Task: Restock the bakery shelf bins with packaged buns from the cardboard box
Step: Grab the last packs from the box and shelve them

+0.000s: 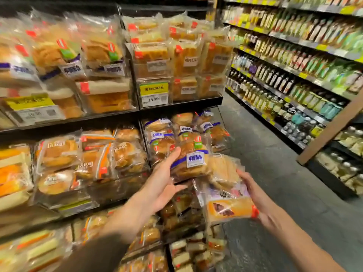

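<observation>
Hands (163, 185) hold bun packs (193, 161) lengthwise left-to-right, labels up.

Right side: shelving (306, 44) carries rows of bottles (275, 81), with yellow price labels (303, 75) on the edges. Grey floor (275, 173) alongside. Wooden post (334, 130) near right.

Dark brownish sleeve (94, 256) ending short of the left hand (163, 185); right forearm (290, 238) bare.

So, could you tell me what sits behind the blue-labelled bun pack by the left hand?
Similar blue-labelled packs stacked in the shelf bin. The bun pack and the left hand cover the bin's lower front, so what lies there is hidden.
</observation>
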Tool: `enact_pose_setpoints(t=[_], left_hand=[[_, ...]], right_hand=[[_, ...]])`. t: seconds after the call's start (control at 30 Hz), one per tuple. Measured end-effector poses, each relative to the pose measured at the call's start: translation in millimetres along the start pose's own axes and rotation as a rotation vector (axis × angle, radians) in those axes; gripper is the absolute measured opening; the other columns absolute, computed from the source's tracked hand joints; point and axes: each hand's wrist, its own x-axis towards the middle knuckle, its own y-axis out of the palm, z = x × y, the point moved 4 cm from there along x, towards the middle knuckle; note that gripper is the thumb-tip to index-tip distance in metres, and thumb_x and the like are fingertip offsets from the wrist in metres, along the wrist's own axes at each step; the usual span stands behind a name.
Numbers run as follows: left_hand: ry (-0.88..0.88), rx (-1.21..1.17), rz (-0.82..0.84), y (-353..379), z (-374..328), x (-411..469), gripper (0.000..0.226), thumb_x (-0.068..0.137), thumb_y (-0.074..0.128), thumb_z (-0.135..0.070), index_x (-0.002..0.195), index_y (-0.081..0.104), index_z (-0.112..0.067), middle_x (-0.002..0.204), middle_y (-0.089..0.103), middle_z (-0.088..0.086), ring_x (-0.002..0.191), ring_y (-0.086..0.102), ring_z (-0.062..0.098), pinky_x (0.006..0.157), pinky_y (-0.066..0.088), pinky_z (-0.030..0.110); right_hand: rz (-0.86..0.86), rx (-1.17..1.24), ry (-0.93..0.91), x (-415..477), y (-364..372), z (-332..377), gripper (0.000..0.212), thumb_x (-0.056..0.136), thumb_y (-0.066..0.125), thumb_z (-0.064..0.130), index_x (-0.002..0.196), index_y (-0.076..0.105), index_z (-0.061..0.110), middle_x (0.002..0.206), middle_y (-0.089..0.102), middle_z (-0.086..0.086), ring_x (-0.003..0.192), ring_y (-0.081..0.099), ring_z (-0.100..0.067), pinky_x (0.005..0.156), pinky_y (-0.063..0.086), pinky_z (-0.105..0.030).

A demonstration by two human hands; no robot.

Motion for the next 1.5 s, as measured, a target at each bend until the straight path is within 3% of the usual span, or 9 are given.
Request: enact_pose_setpoints(t=[0.2,0.37,0.7,0.87,1.03,1.13,1.23,1.33,1.5], left_hand=[[0.109,-0.089,-0.091,30,-12,15,0.023,0.093,0.056,-0.019,0.115,0.061,-0.011,0.112,0.073,0.017,0.109,0.068,0.027,0.102,0.048,0.048],[0.308,0.142,-0.471,13,-50,36,0.031,0.090,0.066,-0.035,0.115,0.063,-0.018,0.101,0.076,0.007,0.087,0.071,0.018,0.067,0.053,0.031],[0.485,0.982,-1.041,-34,-81,77,0.047,0.089,0.057,-0.062,0.089,0.058,-0.016,0.118,0.060,0.016,0.121,0.048,0.035,0.101,0.042,0.047],[0.529,1.154,-1.098,-33,-84,79,0.062,0.088,0.053,-0.068,0.123,0.054,-0.017,0.131,0.052,0.012,0.126,0.040,0.031,0.101,0.036,0.046],[0.881,1.512,-1.110,-20,-84,68,0.063,0.095,0.037,-0.066,0.132,0.050,-0.017,0.128,0.052,0.010,0.114,0.048,0.029,0.087,0.036,0.043],[1.050,1.399,-0.908,-5,-89,57,0.059,0.095,0.033,-0.062,0.128,0.055,-0.018,0.132,0.053,0.007,0.122,0.044,0.022,0.096,0.037,0.045],[1.157,1.371,-0.323,44,-88,35,0.063,0.089,0.041,-0.063,0.140,0.046,-0.026,0.145,0.042,-0.005,0.131,0.031,0.004,0.109,0.033,0.048],[1.030,1.549,0.101,84,-78,20,0.083,0.079,0.056,-0.068,0.151,0.024,-0.043,0.162,0.015,-0.010,0.145,0.013,0.003,0.114,0.019,0.048],[0.741,1.526,0.288,95,-67,22,0.098,0.066,0.050,-0.089,0.150,0.032,-0.042,0.162,0.013,-0.015,0.148,0.011,0.006,0.119,0.017,0.051]], right_hand=[[0.134,-0.040,0.075,24,-27,56,0.080,0.014,0.101,0.041,0.083,0.081,0.006,0.094,0.075,-0.021,0.076,0.075,-0.032,0.057,0.060,-0.040],[0.190,-0.026,0.092,45,-33,77,0.078,0.023,0.101,0.043,0.090,0.081,0.008,0.099,0.075,-0.019,0.082,0.074,-0.033,0.064,0.061,-0.043],[0.145,-0.067,0.103,61,-31,89,0.085,0.030,0.100,0.047,0.103,0.077,0.009,0.107,0.072,-0.023,0.085,0.073,-0.037,0.065,0.061,-0.045],[0.135,-0.043,0.104,63,-24,89,0.108,0.030,0.100,0.046,0.124,0.058,0.013,0.099,0.073,-0.021,0.078,0.073,-0.035,0.060,0.060,-0.043],[0.159,-0.027,0.080,56,-14,89,0.105,0.027,0.100,0.043,0.119,0.061,0.012,0.097,0.073,-0.023,0.073,0.073,-0.036,0.055,0.060,-0.043],[0.140,-0.042,0.078,50,-8,90,0.056,0.070,0.079,0.047,0.108,0.062,0.009,0.082,0.074,-0.019,0.062,0.072,-0.032,0.049,0.058,-0.039],[0.072,-0.042,0.098,49,-11,91,0.039,0.095,0.047,0.044,0.098,0.063,0.008,0.072,0.072,-0.017,0.055,0.071,-0.028,0.043,0.057,-0.036],[0.103,-0.084,0.094,47,-2,91,0.042,0.081,0.065,0.045,0.104,0.065,0.010,0.078,0.074,-0.018,0.057,0.071,-0.028,0.047,0.058,-0.036],[0.184,-0.046,0.124,51,-1,87,0.104,0.037,0.101,0.041,0.127,0.062,0.008,0.124,0.065,-0.027,0.094,0.071,-0.038,0.070,0.061,-0.043]])
